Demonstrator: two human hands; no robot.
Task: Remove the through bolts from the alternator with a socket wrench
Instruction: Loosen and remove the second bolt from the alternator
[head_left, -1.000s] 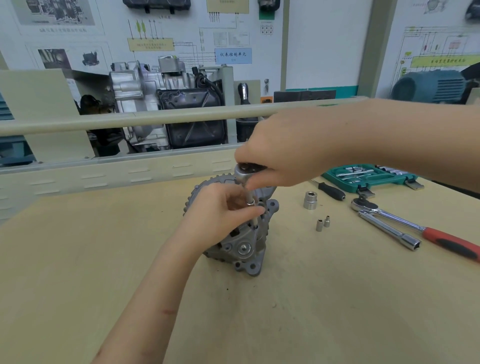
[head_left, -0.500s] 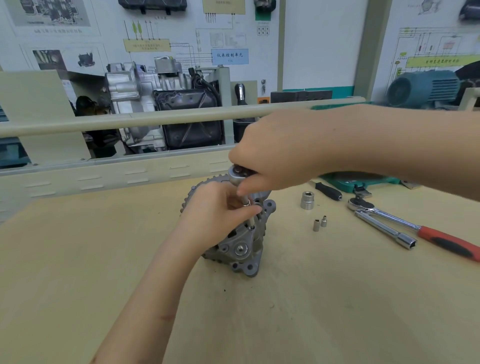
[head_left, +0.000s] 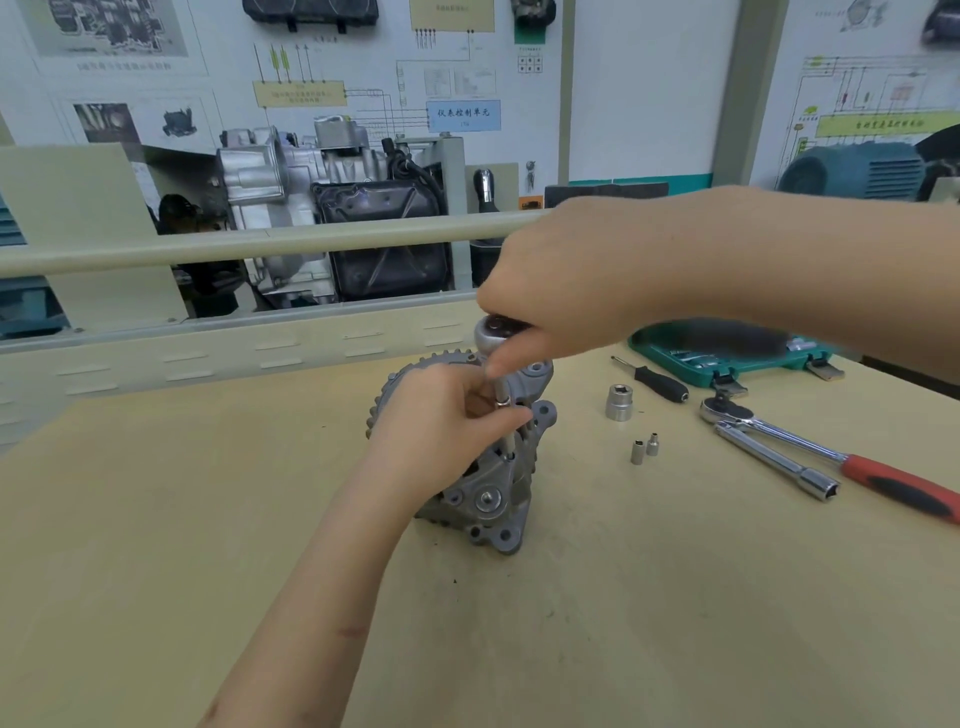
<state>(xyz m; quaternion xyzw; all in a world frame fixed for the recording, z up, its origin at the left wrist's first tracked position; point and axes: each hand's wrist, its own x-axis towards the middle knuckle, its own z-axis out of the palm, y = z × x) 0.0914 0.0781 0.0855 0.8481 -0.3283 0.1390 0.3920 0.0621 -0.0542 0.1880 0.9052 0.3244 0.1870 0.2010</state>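
Left hand (head_left: 447, 415) pinches the chrome extension shaft (head_left: 503, 410) to keep it square on the grey cast-aluminium alternator (head_left: 493, 499) — right hand (head_left: 566, 280) grips the chrome ratchet head (head_left: 493, 332) to turn it.

Looks like an auto training workshop. Wiring diagram boards (head_left: 457, 78) cover the back wall, there's a cutaway gearbox unit (head_left: 332, 208) on a stand behind the rail, and a blue electric motor (head_left: 852, 171) off right. The wooden counter (head_left: 675, 597) has a green socket set case (head_left: 727, 353), loose sockets (head_left: 619, 402) and a red-handled ratchet (head_left: 831, 457).
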